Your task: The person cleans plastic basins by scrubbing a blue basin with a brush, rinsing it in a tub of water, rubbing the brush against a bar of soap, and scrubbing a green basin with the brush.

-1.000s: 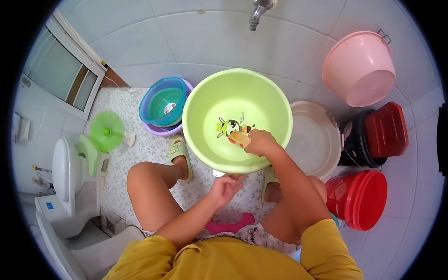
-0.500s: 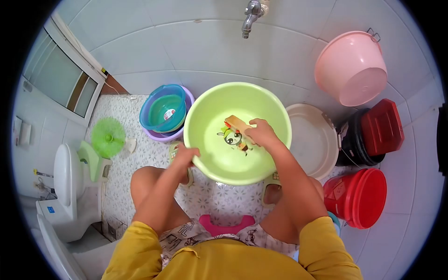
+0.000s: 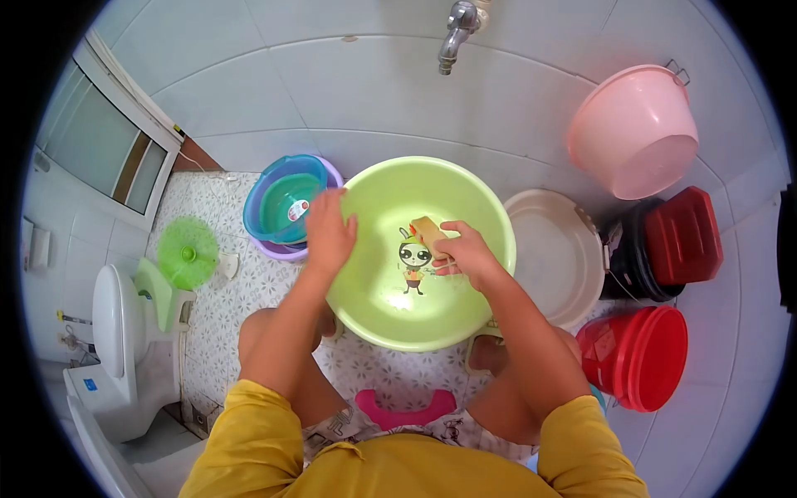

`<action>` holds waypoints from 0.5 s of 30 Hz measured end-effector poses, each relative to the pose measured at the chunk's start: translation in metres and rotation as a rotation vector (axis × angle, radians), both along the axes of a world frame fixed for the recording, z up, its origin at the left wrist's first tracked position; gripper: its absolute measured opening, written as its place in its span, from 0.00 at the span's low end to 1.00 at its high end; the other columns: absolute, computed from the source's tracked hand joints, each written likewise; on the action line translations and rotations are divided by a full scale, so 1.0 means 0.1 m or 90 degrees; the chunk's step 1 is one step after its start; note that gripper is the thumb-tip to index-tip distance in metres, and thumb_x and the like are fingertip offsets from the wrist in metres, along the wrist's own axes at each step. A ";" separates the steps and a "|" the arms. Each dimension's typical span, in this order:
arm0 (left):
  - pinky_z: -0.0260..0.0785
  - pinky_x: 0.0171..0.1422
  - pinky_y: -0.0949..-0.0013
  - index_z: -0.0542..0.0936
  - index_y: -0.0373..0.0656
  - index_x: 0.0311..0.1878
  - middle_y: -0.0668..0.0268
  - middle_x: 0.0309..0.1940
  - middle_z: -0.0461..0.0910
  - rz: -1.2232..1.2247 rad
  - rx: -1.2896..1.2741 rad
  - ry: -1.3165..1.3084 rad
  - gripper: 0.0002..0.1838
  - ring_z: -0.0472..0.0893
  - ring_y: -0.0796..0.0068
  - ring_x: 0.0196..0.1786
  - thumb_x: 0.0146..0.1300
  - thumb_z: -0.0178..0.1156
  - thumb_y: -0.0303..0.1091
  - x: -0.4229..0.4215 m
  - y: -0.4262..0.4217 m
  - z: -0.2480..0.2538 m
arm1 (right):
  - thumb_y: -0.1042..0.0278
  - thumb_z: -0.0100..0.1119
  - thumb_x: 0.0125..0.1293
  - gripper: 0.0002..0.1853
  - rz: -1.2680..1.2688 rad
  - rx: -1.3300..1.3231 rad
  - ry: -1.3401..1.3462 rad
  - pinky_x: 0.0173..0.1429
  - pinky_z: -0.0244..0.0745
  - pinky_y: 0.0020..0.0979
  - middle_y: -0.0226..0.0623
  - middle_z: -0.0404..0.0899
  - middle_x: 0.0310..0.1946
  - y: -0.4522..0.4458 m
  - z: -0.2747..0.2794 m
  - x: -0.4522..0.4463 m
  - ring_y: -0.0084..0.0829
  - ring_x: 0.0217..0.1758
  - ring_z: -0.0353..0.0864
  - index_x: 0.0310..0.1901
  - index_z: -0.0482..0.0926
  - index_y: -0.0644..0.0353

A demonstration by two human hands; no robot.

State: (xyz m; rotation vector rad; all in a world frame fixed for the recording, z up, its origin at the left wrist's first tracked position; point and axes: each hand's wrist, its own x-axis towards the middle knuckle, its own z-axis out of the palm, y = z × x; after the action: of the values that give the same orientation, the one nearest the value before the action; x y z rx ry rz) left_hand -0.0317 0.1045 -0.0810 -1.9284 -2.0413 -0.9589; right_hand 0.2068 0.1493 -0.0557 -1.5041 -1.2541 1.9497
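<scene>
A large light-green basin (image 3: 374, 307) with a cartoon figure (image 3: 413, 264) on its bottom is in front of me, between my knees. My right hand (image 3: 466, 253) is closed around a wooden-backed scrubbing brush (image 3: 428, 236), held over the inside of the basin near the cartoon. A little red shows along the brush's edge; most of its bristle side is hidden. At the basin's left rim is my left hand (image 3: 330, 235), thumb apart from the fingers. It is slightly blurred, and whether it touches the rim is unclear.
Nested teal and purple basins (image 3: 270, 195) stand at left, near a green lid-like disc (image 3: 188, 252). A cream basin (image 3: 554, 282), red bucket (image 3: 635, 358) and black bucket (image 3: 623, 249) stand at right. A pink bucket (image 3: 635, 133) hangs there. A tap (image 3: 458, 37) is above.
My left hand has let go of the basin's lower-left rim and moved up along its left side. The basin has turned, so the cartoon now appears upright. My right hand still holds the brush.
</scene>
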 end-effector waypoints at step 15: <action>0.78 0.45 0.62 0.63 0.31 0.56 0.52 0.45 0.74 -0.094 -0.673 -1.243 0.18 0.80 0.60 0.44 0.68 0.44 0.32 0.50 0.10 -0.13 | 0.52 0.59 0.58 0.27 0.134 0.252 -0.188 0.46 0.74 0.32 0.44 0.79 0.40 -0.10 0.00 -0.15 0.36 0.40 0.82 0.54 0.67 0.60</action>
State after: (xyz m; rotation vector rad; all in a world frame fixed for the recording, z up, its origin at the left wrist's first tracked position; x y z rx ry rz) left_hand 0.0188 0.1149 -0.0942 -0.9109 -3.8673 -3.0063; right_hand 0.1914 0.1391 -0.0554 -1.5335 -1.8641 1.5030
